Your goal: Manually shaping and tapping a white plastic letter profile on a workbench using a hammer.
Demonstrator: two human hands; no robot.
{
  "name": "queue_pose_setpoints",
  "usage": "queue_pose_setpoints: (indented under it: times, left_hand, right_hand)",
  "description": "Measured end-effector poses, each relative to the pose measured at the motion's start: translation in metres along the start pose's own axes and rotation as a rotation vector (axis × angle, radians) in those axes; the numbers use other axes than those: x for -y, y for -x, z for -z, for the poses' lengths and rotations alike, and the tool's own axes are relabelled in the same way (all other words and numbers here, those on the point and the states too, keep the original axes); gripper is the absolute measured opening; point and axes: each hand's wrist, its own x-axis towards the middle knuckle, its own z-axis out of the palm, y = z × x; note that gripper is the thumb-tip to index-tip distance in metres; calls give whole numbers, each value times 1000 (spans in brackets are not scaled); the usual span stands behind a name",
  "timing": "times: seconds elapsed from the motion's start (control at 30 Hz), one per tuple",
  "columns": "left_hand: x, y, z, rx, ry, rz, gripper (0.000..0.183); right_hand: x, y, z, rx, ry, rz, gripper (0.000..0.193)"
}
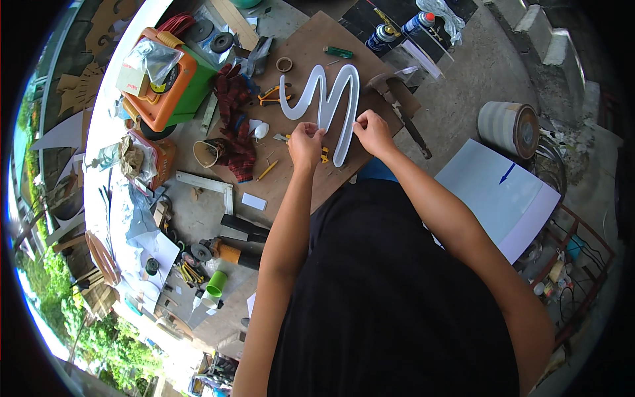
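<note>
A white, M-shaped letter (349, 86) with a curled left tail and raised rims lies on a brown board (307, 53). My left hand (305, 147) is closed, its thumb and fingers pinching the lower end of the middle stroke. On the other side, my right hand (375, 134) has its fingertips pinched together at the outer edge of the right stroke. Whether a small piece is also between those fingers is too small to tell. Partly behind my left hand lies a yellow utility knife (324, 155). Orange-handled pliers (270, 96) rest beside the letter's tail.
Dark red knit gloves (233, 132), a paper cup (206, 153) and a yellow pencil (267, 171) lie to the left. Beyond them stands an orange and green toolbox (159, 99). A clamp (400, 109) grips the board's right side. Spray cans (418, 24) stand at the far right.
</note>
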Motion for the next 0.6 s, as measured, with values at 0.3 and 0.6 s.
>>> queue_pose_setpoints:
  times: [0.3, 0.6]
  left_hand:
    - [12, -14, 10, -146, 68, -113, 28]
    - [9, -79, 21, -241, 199, 118, 46]
  right_hand:
    - [8, -14, 8, 62, 85, -80, 34]
    - [13, -26, 17, 142, 126, -89, 36]
